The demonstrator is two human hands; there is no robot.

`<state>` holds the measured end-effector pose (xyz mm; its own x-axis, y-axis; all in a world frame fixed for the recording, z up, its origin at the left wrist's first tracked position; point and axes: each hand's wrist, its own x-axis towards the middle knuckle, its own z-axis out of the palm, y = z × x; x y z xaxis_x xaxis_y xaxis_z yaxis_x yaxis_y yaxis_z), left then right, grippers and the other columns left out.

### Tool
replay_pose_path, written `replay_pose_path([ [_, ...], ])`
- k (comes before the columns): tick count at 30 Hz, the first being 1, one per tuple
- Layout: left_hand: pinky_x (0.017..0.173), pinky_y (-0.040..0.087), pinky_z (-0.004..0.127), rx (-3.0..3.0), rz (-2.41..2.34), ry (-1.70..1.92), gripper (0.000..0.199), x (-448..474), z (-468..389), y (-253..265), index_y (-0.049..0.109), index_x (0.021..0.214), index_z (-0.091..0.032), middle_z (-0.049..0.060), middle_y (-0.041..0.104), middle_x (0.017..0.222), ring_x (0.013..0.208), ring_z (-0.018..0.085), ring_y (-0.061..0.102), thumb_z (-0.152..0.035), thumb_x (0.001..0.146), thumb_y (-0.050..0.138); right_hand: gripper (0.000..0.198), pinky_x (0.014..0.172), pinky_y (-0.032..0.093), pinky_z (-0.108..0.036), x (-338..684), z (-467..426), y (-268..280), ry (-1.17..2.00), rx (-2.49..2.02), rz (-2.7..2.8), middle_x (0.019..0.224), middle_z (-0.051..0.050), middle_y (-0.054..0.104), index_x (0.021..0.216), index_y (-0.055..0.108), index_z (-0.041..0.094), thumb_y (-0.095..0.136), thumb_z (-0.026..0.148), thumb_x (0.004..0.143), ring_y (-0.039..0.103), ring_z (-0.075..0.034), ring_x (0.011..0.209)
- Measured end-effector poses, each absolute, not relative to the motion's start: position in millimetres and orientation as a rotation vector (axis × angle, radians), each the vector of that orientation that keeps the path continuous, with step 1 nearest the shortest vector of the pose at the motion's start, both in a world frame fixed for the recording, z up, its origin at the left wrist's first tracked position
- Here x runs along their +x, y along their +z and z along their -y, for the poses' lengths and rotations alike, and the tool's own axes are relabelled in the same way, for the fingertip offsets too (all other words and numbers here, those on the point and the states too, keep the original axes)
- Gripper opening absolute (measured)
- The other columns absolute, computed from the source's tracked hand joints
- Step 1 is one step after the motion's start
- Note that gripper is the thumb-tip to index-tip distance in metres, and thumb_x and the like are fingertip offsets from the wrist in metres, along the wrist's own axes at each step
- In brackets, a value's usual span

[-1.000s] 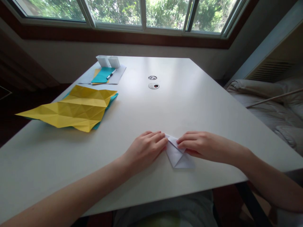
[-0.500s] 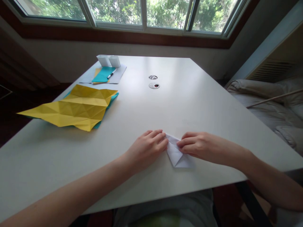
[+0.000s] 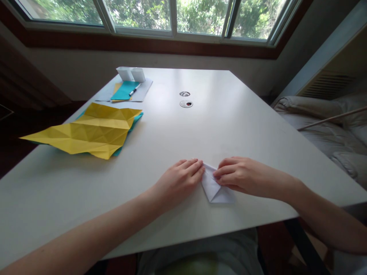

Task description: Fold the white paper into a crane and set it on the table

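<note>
The small white paper [image 3: 213,189] lay flat on the white bench [image 3: 200,126], close to the near edge and right in front of the person. It was folded into a pointy shape, with the point toward the person.

The left hand [image 3: 179,181] lay flat with its fingers [image 3: 195,170] pressing on the left edge of the paper. The right hand [image 3: 241,175] came in from the other side, and its fingers [image 3: 222,173] pressed down on the top right part. Neither hand was closed around the paper; both were flat and pushing down on it. The fingertips of the two hands were very near each other at the top of the paper.

To make this fold well, I think the edges should line up first, then one hand should hold the paper so it cannot slip. The other hand should rub along the fold, slow and firm, so the line comes out sharp.

Off to the left lay a big yellow paper [image 3: 86,131] full of creases, on top of a blue-green sheet [image 3: 134,121]. Farther back sat two little white boxes [image 3: 132,73], a pen [image 3: 134,90] and more sheets. Two round holes [image 3: 185,99] were in the middle of the bench.
</note>
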<state>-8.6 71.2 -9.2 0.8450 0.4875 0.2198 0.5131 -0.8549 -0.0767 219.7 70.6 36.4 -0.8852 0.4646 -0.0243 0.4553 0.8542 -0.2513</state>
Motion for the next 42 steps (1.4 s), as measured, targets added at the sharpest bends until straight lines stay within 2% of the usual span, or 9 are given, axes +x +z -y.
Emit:
replay_pose_path([
  [3, 0.092, 0.042, 0.034, -2.894, 0.775, -0.295, 0.029, -8.8, -70.8, -9.7, 0.054, 0.116, -0.01, 0.01, 0.056, 0.123, 0.114, 0.023, 0.051, -0.015, 0.09, 0.042, 0.019, 0.085, 0.043, -0.028, 222.0, -74.0, 39.6, 0.573, -0.742, 2.944, 0.1, -0.004, 0.067, 0.094, 0.067, 0.018, 0.049, 0.02, 0.088, 0.056, -0.016, 0.097],
  [6, 0.091, 0.043, 0.035, -2.901, 0.771, -0.293, 0.029, -9.2, -70.0, -9.1, 0.054, 0.116, -0.011, 0.011, 0.057, 0.123, 0.114, 0.022, 0.052, -0.015, 0.089, 0.043, 0.025, 0.08, 0.044, -0.023, 226.5, -81.7, 39.7, 0.7, -0.834, 2.838, 0.101, -0.005, 0.066, 0.105, 0.063, 0.018, 0.044, 0.021, 0.09, 0.059, -0.013, 0.091],
  [11, 0.089, 0.043, 0.036, -2.893, 0.776, -0.305, 0.028, -9.1, -68.5, -7.8, 0.054, 0.115, -0.012, 0.012, 0.057, 0.123, 0.113, 0.022, 0.053, -0.016, 0.09, 0.043, 0.029, 0.069, 0.044, -0.022, 230.0, -94.0, 29.2, 0.537, -0.948, 2.785, 0.092, -0.006, 0.065, 0.114, 0.061, 0.022, 0.043, 0.024, 0.091, 0.06, -0.013, 0.079],
  [21, 0.089, 0.041, 0.035, -2.891, 0.761, -0.263, 0.029, -7.8, -68.7, -5.8, 0.051, 0.117, -0.011, 0.011, 0.056, 0.123, 0.113, 0.022, 0.051, -0.014, 0.09, 0.039, 0.031, 0.072, 0.042, -0.025, 225.0, -97.4, 23.9, 0.389, -0.865, 2.937, 0.094, -0.006, 0.062, 0.116, 0.059, 0.024, 0.043, 0.022, 0.09, 0.058, -0.014, 0.082],
  [32, 0.085, 0.04, 0.033, -2.932, 0.872, -0.148, 0.022, -7.0, -63.9, 2.2, 0.052, 0.109, -0.015, 0.009, 0.057, 0.117, 0.11, 0.021, 0.052, -0.014, 0.09, 0.041, 0.027, 0.068, 0.04, -0.025, 224.2, -87.5, 30.7, 0.218, -0.834, 3.042, 0.086, -0.004, 0.062, 0.103, 0.064, 0.023, 0.04, 0.02, 0.092, 0.053, -0.014, 0.078],
  [42, 0.087, 0.038, 0.034, -2.952, 0.915, -0.155, 0.022, -7.7, -63.9, 1.2, 0.052, 0.108, -0.017, 0.008, 0.056, 0.12, 0.111, 0.019, 0.051, -0.014, 0.09, 0.04, 0.039, 0.069, 0.043, -0.024, 259.6, -62.4, 17.1, 0.246, -0.962, 2.975, 0.09, -0.006, 0.059, 0.121, 0.054, 0.028, 0.037, 0.011, 0.089, 0.053, -0.014, 0.078],
])
